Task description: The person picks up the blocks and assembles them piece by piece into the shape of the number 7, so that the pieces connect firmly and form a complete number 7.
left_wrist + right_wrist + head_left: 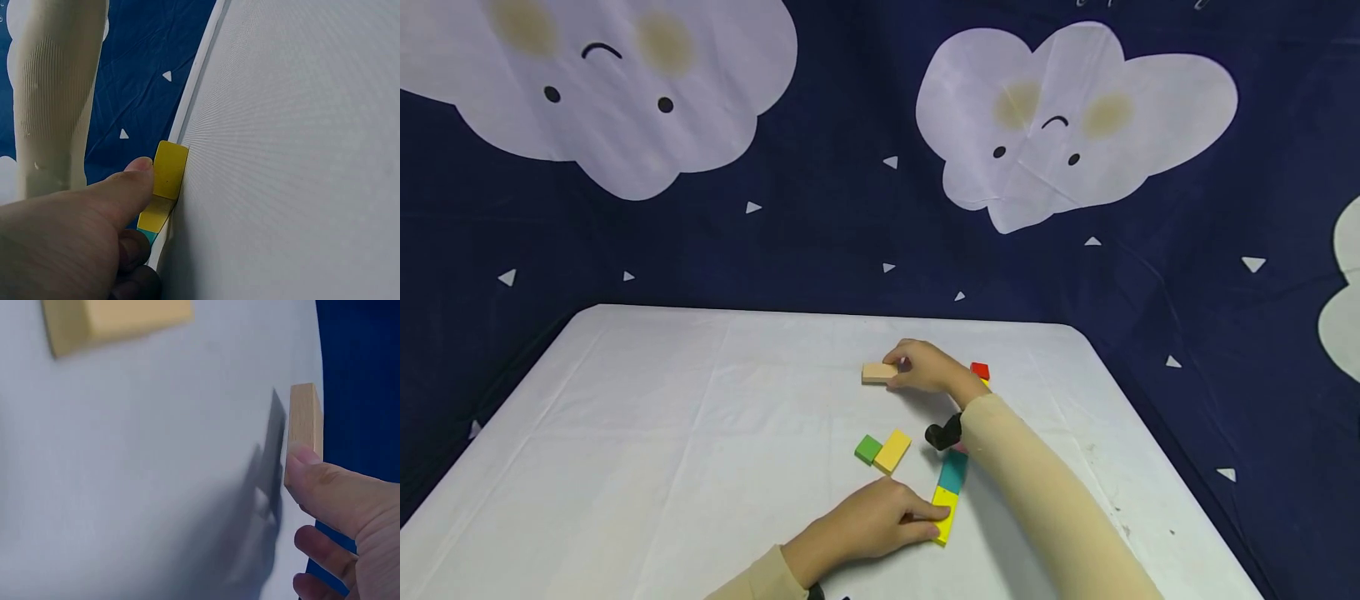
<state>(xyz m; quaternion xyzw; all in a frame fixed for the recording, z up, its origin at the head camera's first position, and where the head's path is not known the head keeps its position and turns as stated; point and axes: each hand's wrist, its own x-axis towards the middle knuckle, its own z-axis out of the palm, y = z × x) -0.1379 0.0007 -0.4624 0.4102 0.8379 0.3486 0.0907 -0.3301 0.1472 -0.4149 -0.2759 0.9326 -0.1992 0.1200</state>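
Observation:
My right hand (927, 367) pinches one end of a plain wooden block (876, 374) near the far side of the table. In the right wrist view the thumb lies along the wooden block (302, 415), whose shadow falls on the cloth beside it. Nearer to me, my left hand (874, 518) pinches a bright yellow block (947, 498) between thumb and fingers. That yellow block (170, 170) forms the near end of a row, against a teal block (952, 472). Past the teal one, a pink block (961, 447) is mostly hidden by the right wrist.
Left of the row, a green block (868, 449) lies corner to side with a pale yellow block (892, 452). Beyond the right forearm, a red block (980, 369) tops a sliver of yellow. White cloth (700, 433) covers the table; a dark blue cloud-print curtain (842, 233) hangs behind.

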